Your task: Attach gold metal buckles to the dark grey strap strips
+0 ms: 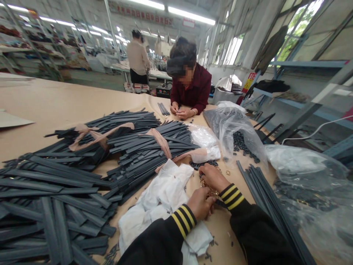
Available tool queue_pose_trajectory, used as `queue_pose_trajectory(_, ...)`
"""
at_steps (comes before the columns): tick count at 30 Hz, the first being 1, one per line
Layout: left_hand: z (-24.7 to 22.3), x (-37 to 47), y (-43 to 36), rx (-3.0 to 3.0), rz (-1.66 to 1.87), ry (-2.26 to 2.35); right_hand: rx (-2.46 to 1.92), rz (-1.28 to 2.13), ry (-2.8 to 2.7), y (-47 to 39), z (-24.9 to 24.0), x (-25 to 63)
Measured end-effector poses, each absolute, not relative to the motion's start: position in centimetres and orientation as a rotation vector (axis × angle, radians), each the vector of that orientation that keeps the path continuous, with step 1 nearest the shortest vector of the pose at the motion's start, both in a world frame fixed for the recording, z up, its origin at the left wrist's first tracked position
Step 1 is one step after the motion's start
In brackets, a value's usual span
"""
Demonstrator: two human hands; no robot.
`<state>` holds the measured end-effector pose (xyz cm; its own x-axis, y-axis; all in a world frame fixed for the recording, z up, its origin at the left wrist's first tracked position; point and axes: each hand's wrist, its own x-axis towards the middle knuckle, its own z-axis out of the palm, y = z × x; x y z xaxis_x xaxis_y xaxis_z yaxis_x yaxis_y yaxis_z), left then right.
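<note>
My left hand [201, 203] is closed, its fingers curled round the end of a dark strap [220, 203] that runs under my right wrist. Just beyond it, my right hand [213, 177] reaches down with bent fingers into a small heap of gold-coloured metal pieces [210, 190]. Whatever sits between its fingertips is too small to make out. Crumpled white cloth [157, 198] lies under and left of my left hand. Small black pieces [204, 164] are spread beyond my right hand.
Bundles of dark straps [154, 147] tied with pinkish cloth cover the left. More long straps [264, 198] lie at the right, near clear plastic bags [234, 125]. Across the table [68, 95], a person in dark red [202, 86] leans over small parts. Another person stands farther back.
</note>
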<state>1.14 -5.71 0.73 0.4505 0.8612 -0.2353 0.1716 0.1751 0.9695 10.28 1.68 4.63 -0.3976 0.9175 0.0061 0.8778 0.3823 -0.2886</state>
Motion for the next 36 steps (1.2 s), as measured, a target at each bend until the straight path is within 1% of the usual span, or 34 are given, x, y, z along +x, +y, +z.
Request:
queue_pose_trajectory(3,0.9,1.1,-5.6,1.378,0.649,1.035,-1.667,0.344,-2.43,1.9,4.6,10.7)
queue_pose_trajectory(7,0.8,1.0,-5.3,1.341,0.709,1.082,-1.75,0.322,-2.263,0.7,6.0,13.2)
queue_pose_trajectory(8,0.8,0.9,-5.1,1.319,0.747,1.098,-1.751,0.361,-2.195,0.1,6.4,13.9)
queue_pose_trajectory(10,0.8,0.9,-4.8,1.273,0.84,1.142,-1.685,0.591,-1.984,-1.5,7.0,15.1)
queue_pose_trajectory(13,1.0,0.7,-4.6,1.229,0.921,1.179,-1.505,1.068,-1.551,-4.1,6.9,15.8)
queue_pose_trajectory(14,1.1,0.7,-4.5,1.219,0.93,1.18,-1.47,1.168,-1.456,-4.7,6.6,15.8)
queue_pose_trajectory(16,1.4,0.6,-4.6,1.2,0.939,1.169,-1.454,1.258,-1.354,-5.6,5.8,15.5)
queue_pose_trajectory(23,1.6,0.9,-4.8,1.223,0.939,1.053,-1.503,1.303,-1.277,-5.6,3.6,14.9)
queue_pose_trajectory(29,1.8,0.6,-4.9,1.361,0.886,1.051,-1.505,1.335,-1.171,-6.0,3.7,14.8)
queue_pose_trajectory(36,1.7,0.3,-5.1,1.572,0.954,1.127,-1.473,1.313,-1.196,-6.4,3.8,14.8)
